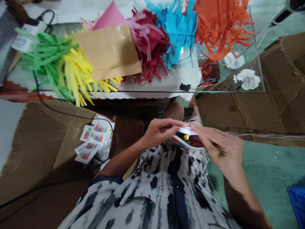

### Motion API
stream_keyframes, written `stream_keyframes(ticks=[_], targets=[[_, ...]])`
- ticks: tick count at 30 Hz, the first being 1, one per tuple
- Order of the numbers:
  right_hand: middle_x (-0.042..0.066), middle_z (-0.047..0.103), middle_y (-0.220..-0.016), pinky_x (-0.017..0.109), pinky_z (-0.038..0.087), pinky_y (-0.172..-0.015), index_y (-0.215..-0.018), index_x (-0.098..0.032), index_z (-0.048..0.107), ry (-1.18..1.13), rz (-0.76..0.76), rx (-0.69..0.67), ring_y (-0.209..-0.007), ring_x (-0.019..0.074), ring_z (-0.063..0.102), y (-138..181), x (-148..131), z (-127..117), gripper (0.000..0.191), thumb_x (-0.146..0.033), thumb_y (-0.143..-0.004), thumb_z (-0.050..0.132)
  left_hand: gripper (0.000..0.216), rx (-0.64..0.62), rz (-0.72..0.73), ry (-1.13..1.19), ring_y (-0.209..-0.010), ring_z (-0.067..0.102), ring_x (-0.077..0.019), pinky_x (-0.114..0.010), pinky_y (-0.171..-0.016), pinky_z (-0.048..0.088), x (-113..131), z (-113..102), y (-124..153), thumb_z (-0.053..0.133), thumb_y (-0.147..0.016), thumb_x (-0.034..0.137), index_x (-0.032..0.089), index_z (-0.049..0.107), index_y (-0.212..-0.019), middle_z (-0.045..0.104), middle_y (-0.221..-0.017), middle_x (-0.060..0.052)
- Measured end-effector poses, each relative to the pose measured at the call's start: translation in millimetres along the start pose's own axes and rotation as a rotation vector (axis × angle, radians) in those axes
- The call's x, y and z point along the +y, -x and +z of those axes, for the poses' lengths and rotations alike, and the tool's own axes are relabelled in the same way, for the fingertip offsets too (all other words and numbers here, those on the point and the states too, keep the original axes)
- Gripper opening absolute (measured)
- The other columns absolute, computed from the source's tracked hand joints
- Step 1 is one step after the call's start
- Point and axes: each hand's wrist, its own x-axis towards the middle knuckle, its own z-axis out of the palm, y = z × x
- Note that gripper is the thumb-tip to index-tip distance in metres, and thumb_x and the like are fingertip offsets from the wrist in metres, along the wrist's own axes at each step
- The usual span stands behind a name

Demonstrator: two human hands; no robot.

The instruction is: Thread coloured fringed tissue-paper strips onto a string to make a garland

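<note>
"What are the hands on?"

"A flat packet with a white upper strip and a colour-printed side [190, 140], held above the lap. A small shiny yellow piece [186, 137] shows in the gap under the strip."

"And the grip?"

"Narrow on both sides. The left hand [160, 129] pinches the strip's left end between thumb and fingers; the right hand [220, 146] pinches the right end, though its fingertips are partly hidden."

"What lies around?"

"Left of the lap, white cards printed with coloured tassels [91, 140] overlap in a brown cardboard box [43, 133]. Beyond, on the glass-topped table [258, 68], lie green [51, 51], yellow [76, 68], blue [177, 31] and orange paper tassels [220, 27]."
</note>
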Motion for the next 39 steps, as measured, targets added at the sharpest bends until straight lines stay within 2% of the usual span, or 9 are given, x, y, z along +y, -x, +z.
stream_keyframes(ticks=[5,9,15,17,22,26,31,34,39], targets=[[-0.002,0.079,-0.127,0.036,0.067,-0.084,-0.137,-0.041,0.071,0.058,-0.005,0.102,-0.108,0.0216,0.079,7,-4,11,0.046,-0.015,-0.099,0.065,0.024,0.066,0.025,-0.003,-0.107,0.079,-0.0216,-0.030,-0.097,0.061,-7,3,2,0.071,-0.098,0.035,0.020,0.084,-0.110,0.083,-0.116,-0.010],[-0.002,0.080,-0.123,0.035,0.067,-0.080,-0.133,-0.041,0.074,0.111,-0.050,0.084,-0.104,0.0219,0.080,5,-11,9,0.045,-0.012,-0.099,0.064,0.025,0.050,0.002,-0.047,-0.105,0.079,-0.0229,-0.032,-0.095,0.062,5,2,1,0.068,-0.099,0.036,0.018,0.083,-0.108,0.083,-0.113,-0.011],[0.000,0.083,-0.113,0.032,0.064,-0.071,-0.125,-0.038,0.078,0.120,-0.017,0.072,-0.091,0.0203,0.081,1,-15,4,0.033,-0.020,-0.100,0.066,0.034,-0.104,0.270,-0.305,-0.111,0.078,-0.0238,-0.033,-0.100,0.061,29,4,-10,0.078,-0.086,0.023,0.021,0.080,-0.120,0.082,-0.119,-0.010],[0.000,0.083,-0.113,0.032,0.063,-0.068,-0.125,-0.037,0.078,0.118,0.011,0.068,-0.090,0.0201,0.081,-1,-13,4,0.030,-0.023,-0.101,0.065,0.029,-0.130,0.303,-0.298,-0.114,0.078,-0.0240,-0.035,-0.102,0.062,29,7,-13,0.074,-0.088,0.018,0.023,0.083,-0.115,0.083,-0.117,-0.008],[-0.002,0.081,-0.120,0.033,0.064,-0.075,-0.132,-0.039,0.075,0.082,0.024,0.060,-0.099,0.0211,0.081,-2,-12,5,0.037,-0.020,-0.101,0.066,0.024,0.024,0.209,-0.213,-0.100,0.081,-0.0216,-0.031,-0.091,0.064,22,12,-10,0.070,-0.091,0.012,0.023,0.087,-0.103,0.084,-0.107,-0.006],[-0.005,0.078,-0.129,0.037,0.067,-0.084,-0.141,-0.044,0.067,-0.023,0.063,0.033,-0.110,0.0222,0.079,0,-15,5,0.047,-0.018,-0.102,0.062,0.014,0.099,0.085,-0.155,-0.089,0.081,-0.0210,-0.029,-0.081,0.064,19,12,-5,0.077,-0.091,0.022,0.022,0.087,-0.101,0.085,-0.099,-0.007],[-0.004,0.080,-0.123,0.042,0.066,-0.096,-0.127,-0.042,0.076,-0.169,0.070,0.075,-0.113,0.0220,0.078,1,-17,5,0.042,-0.014,-0.102,0.058,0.011,0.150,0.075,-0.057,-0.090,0.080,-0.0217,-0.031,-0.083,0.064,16,13,-5,0.080,-0.091,0.028,0.023,0.088,-0.095,0.085,-0.097,-0.008],[-0.003,0.081,-0.121,0.042,0.065,-0.095,-0.124,-0.040,0.078,-0.169,0.081,0.079,-0.111,0.0221,0.078,-1,-16,4,0.040,-0.014,-0.101,0.059,0.014,0.096,0.061,-0.031,-0.093,0.080,-0.0227,-0.032,-0.085,0.062,16,7,-7,0.081,-0.090,0.030,0.022,0.088,-0.099,0.085,-0.100,-0.009],[-0.004,0.082,-0.115,0.040,0.065,-0.088,-0.113,-0.038,0.082,-0.183,0.102,0.081,-0.105,0.0236,0.079,-3,-17,0,0.027,-0.021,-0.093,0.074,0.032,-0.174,-0.044,0.078,-0.114,0.077,-0.0295,-0.037,-0.099,0.058,20,-4,-7,0.079,-0.092,0.041,0.022,0.084,-0.117,0.082,-0.118,-0.013]])
